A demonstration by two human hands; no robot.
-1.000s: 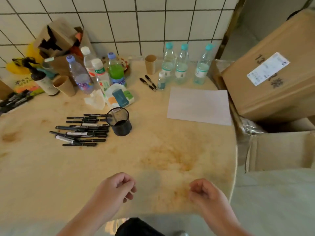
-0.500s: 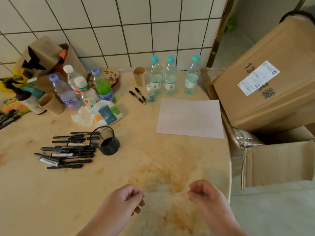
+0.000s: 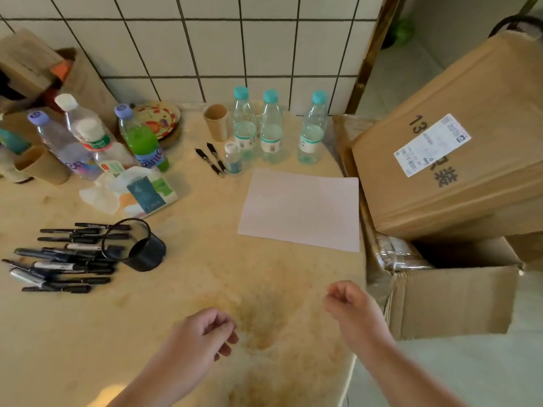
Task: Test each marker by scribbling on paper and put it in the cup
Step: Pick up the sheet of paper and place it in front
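Both hands, left and right, are hovering loosely curled and empty over the desk, markers lying beside the cup, which a careless reach might topple.

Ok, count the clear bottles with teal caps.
3, upright in a row by the tiled wall, behind the white sheet of paper: left bottle, middle bottle, right bottle. None seems hidden.
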